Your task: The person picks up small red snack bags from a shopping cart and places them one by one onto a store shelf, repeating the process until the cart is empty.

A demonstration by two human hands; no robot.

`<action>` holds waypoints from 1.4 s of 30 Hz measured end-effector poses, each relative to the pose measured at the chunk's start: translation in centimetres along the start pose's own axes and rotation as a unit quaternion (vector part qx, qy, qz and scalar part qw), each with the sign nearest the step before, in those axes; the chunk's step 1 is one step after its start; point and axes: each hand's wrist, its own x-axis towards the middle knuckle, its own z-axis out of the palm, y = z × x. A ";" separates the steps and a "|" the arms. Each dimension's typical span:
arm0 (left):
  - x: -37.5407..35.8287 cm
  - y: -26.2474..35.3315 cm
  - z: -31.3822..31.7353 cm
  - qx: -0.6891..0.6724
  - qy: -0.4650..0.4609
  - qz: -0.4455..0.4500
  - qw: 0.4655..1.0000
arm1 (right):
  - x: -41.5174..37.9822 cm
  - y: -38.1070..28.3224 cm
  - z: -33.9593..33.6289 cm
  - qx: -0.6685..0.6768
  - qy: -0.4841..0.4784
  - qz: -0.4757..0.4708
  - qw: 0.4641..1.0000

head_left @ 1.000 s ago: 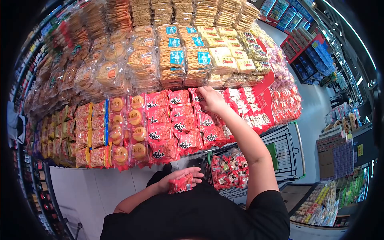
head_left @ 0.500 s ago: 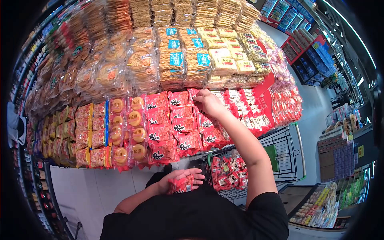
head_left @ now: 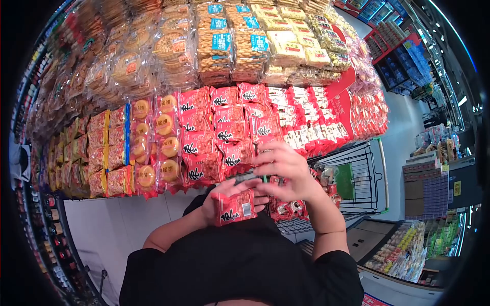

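Note:
My left hand (head_left: 211,203) is low in front of my black shirt, palm up, holding a red snack packet (head_left: 237,207) with black characters and a white barcode label. Close above and to the right is my right hand (head_left: 287,171), its fingers apart and curved, with nothing visible in it. Beyond both hands, rows of matching red packets (head_left: 200,144) lie in stacks at the front of the display. Red-and-white wrapped sweets (head_left: 314,115) sit just right of those stacks.
At the right stands a wire shopping cart (head_left: 363,176) with several red packets inside, partly hidden by my right arm. Round cakes in clear packs (head_left: 164,124) and orange-red noodle-like packs (head_left: 118,153) lie left. Taller stacks of bagged twisted snacks (head_left: 213,56) rise behind.
My right hand has drawn back from the red packet stacks toward my left hand. The packet in my left hand has come up slightly and turned its barcode into view.

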 end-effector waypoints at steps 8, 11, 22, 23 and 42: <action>1.4 -0.1 0.5 0.019 -0.001 0.031 0.999 | -4.0 -4.5 2.7 -0.037 -0.112 0.134 0.984; 1.9 -0.4 0.5 0.017 -0.020 0.041 0.999 | -4.4 -4.6 3.8 -0.068 -0.079 0.133 0.986; 1.4 -0.9 1.2 0.015 -0.049 0.026 0.998 | -6.5 -4.7 2.6 -0.105 0.028 0.116 0.987; 1.3 -1.0 0.7 -0.006 -0.029 0.021 0.999 | -6.7 -4.8 2.6 -0.105 0.028 0.115 0.987; 1.0 -1.7 0.3 0.267 0.101 0.049 0.957 | -6.2 -5.0 1.8 -0.162 0.046 0.188 0.968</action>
